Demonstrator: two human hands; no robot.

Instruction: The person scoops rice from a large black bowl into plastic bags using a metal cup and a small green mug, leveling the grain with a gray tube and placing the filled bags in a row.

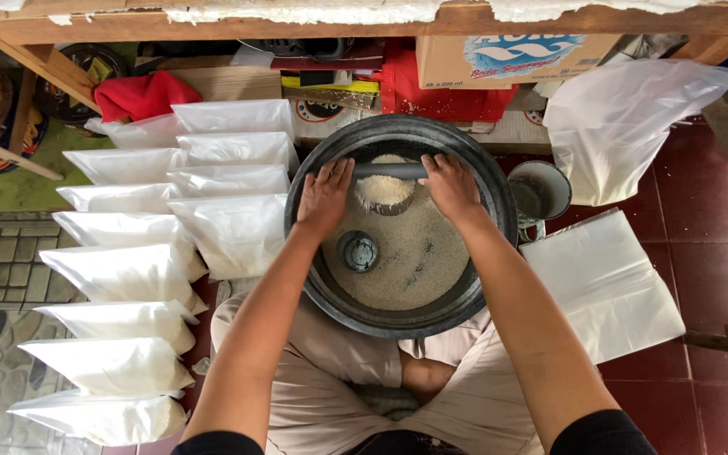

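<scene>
Centrally in the frame, the left hand (323, 195) and right hand (451, 187) each clench an end of a grey rod (390, 171), laid across a heaped measuring cup (385, 195) of rice inside the dark basin (473, 291); filled plastic bags (128, 274) line the left side

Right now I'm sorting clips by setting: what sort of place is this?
Probably a home or small-shop floor used for packing rice: a large dark basin of grain, rows of filled plastic bags, and a tiled floor.
</scene>
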